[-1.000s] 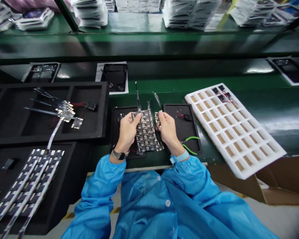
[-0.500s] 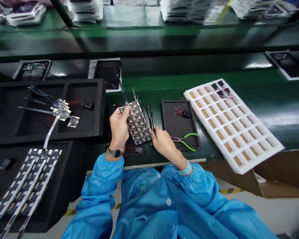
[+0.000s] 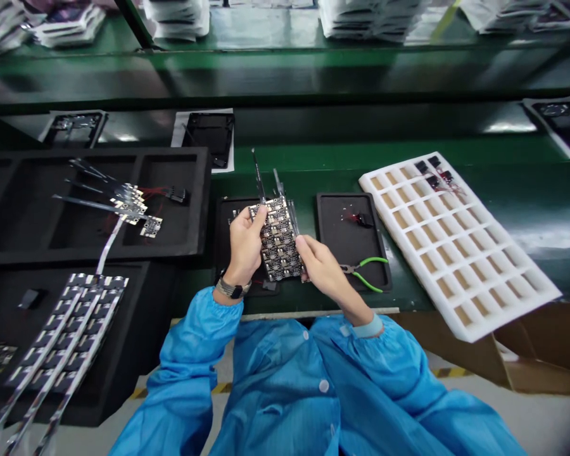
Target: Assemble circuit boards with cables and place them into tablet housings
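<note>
Between my two hands is a circuit board panel (image 3: 281,244) made of several small joined boards, held tilted above the bench. My left hand (image 3: 247,244) grips its left edge, thumb on the face. At the right edge, the fingers of my right hand (image 3: 320,263) are closed on the panel, their tips partly hidden behind it. Dark flat strips (image 3: 258,177) stick up from the panel's top and right side. Just right of my right hand, green-handled pliers (image 3: 368,275) lie on a small black tray (image 3: 327,218) with a black part on red wires (image 3: 361,219).
A white foam tray (image 3: 465,253) with many slots stands on the right, a few wired black parts at its far end. Black foam trays (image 3: 197,209) on the left hold small boards (image 3: 130,204) and a strip-covered panel (image 3: 76,329). Black frames (image 3: 211,136) lie behind.
The panel is held more upright, and dark strips beside my right hand no longer stand out separately. My view has shifted slightly, so the surroundings appear moved a little to the right.
</note>
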A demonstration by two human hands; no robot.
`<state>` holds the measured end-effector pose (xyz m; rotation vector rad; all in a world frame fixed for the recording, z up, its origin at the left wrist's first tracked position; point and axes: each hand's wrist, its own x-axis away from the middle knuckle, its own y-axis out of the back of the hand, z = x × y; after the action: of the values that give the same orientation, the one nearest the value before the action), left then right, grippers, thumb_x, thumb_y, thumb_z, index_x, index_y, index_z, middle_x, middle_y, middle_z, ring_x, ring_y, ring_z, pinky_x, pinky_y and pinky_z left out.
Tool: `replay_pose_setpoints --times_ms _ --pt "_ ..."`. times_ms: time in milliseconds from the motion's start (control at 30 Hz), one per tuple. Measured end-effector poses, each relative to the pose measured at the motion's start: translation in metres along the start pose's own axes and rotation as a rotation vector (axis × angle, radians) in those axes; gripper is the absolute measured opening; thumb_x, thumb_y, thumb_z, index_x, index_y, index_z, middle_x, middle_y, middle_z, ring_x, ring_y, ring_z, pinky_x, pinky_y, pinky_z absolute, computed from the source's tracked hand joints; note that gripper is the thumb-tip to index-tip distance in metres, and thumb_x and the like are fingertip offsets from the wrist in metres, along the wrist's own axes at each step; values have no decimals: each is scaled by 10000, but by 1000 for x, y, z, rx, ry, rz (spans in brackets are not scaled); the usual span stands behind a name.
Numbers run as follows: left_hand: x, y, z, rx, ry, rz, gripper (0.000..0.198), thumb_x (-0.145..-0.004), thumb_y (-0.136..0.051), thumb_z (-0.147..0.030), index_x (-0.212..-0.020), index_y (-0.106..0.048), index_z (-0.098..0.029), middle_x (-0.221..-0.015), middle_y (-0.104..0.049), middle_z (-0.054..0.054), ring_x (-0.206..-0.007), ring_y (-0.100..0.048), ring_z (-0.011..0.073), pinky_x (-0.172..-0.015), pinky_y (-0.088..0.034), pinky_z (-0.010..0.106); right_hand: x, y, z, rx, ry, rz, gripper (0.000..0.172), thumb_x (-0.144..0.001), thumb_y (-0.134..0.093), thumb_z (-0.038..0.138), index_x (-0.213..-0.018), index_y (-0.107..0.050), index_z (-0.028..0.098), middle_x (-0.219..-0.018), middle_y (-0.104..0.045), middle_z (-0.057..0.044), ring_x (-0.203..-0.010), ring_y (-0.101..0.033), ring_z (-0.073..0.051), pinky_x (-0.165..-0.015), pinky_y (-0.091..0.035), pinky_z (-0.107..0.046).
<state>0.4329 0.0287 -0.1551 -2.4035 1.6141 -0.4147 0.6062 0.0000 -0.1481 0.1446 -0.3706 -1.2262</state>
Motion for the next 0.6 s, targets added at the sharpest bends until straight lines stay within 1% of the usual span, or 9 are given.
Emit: replay_pose_setpoints --times_ms 33,100,200,267,333,433,533,600 --pt "1 -1 2 -22 -3 -6 402 -851 -849 -541 -935 -717 -171 -868 -762 31 -795 -701 169 -756 -552 271 -5 -7 -1 -100 -4 -2 472 -1074 -436 659 -879 -562 247 -666 -532 39 -578 -513 -162 -577 -378 -299" --pt "2 -3 6 -91 -33 -29 401 -892 -806 -556 -937 -701 -172 -889 -758 35 -825 -696 174 -760 -541 270 -12 -19 -2 -210 20 -64 469 -1033 -502 683 -860 -543 249 -651 -460 57 -563 -427 -144 -547 -333 -295" --pt "2 -2 8 -227 -85 -48 392 -937 -756 -562 -950 -673 -179 -925 -740 32 -872 -674 172 -774 -518 259 -17 -29 -1 -236 89 -162 428 -1038 -525 635 -853 -531 250 -636 -395 68 -564 -367 -139 -539 -291 -297" --pt "2 -1 9 -278 -66 -29 400 -952 -731 -580 -948 -649 -188 -901 -710 17 -854 -650 164 -762 -500 253 -19 -29 -2 -210 135 -201 392 -1065 -504 586 -864 -530 251 -636 -392 68 -568 -368 -142 -555 -293 -301" --pt "4 -1 10 -290 -34 -16 436 -962 -703 -619 -895 -608 -198 -829 -657 -4 -789 -611 153 -712 -475 249 -20 -28 -4 -169 167 -232 371 -1089 -477 550 -872 -521 253 -650 -415 63 -593 -393 -149 -588 -310 -305" --pt "7 -2 12 -312 -62 -35 487 -988 -653 -651 -815 -539 -210 -750 -583 -21 -723 -559 143 -654 -436 249 -25 -25 -7 -83 194 -223 389 -1114 -430 525 -836 -478 257 -689 -461 45 -652 -434 -161 -636 -323 -316" --pt "10 -4 14 -358 -122 -65 454 -1023 -617 -619 -843 -557 -207 -773 -609 -11 -735 -576 146 -680 -452 253 -30 -23 -6 -43 213 -192 427 -1113 -414 534 -786 -423 261 -709 -466 35 -674 -429 -164 -652 -321 -325" --pt "9 -5 13 -367 -133 -76 417 -1040 -606 -587 -882 -588 -201 -810 -649 3 -766 -604 153 -715 -476 257 -32 -23 -3 -75 220 -198 446 -1105 -429 550 -764 -393 264 -702 -436 39 -669 -406 -162 -645 -317 -325"
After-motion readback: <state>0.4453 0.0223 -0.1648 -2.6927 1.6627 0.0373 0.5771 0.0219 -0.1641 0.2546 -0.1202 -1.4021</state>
